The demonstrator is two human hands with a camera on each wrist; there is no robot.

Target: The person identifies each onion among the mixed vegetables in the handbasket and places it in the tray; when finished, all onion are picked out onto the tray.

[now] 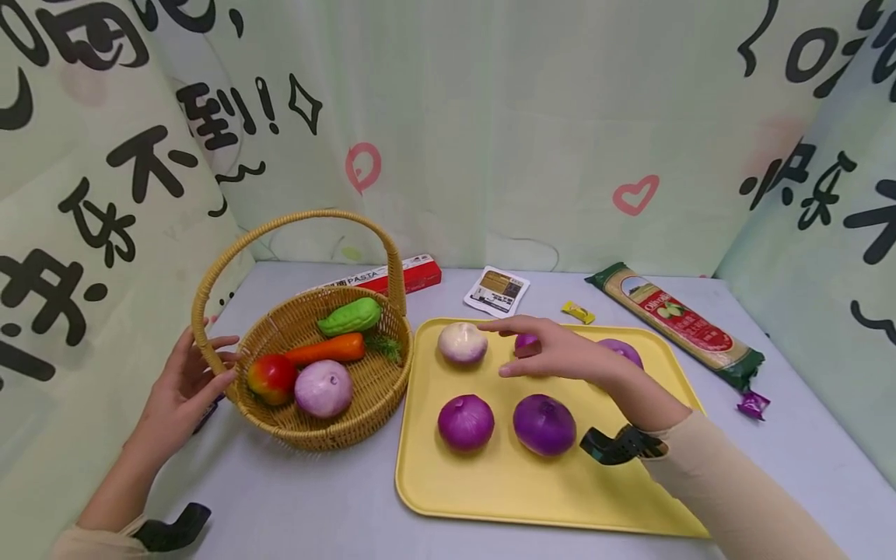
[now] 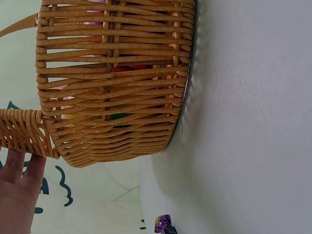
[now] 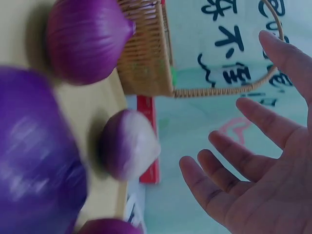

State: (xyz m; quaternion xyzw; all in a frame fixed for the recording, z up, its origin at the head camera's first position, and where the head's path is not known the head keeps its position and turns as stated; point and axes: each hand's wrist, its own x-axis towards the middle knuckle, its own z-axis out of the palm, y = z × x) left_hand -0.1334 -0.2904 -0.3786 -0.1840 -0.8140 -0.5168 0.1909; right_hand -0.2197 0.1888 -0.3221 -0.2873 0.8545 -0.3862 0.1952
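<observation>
At the left, my left hand (image 1: 183, 393) holds the base of the handle of a wicker basket (image 1: 329, 437), fingers and thumb on either side of it. Two of its fingers (image 2: 33, 173) show against the handle in the left wrist view. In the basket lie a green vegetable (image 1: 350, 316), a carrot (image 1: 325, 350), a red-yellow mango (image 1: 272, 379) and a pale purple onion (image 1: 323, 389). My right hand (image 1: 560, 351) hovers with spread fingers over a yellow tray (image 1: 490, 498), near a white-topped onion (image 1: 463, 344). Purple onions (image 1: 466, 423) sit on the tray, one partly hidden by the hand.
Behind the basket lies a red pasta box (image 1: 420, 274). A white packet (image 1: 497, 292) and a small yellow wrapped candy (image 1: 578, 313) lie behind the tray. To its right are a noodle pack (image 1: 675, 323) and a purple candy (image 1: 754, 405). Printed curtains surround the table.
</observation>
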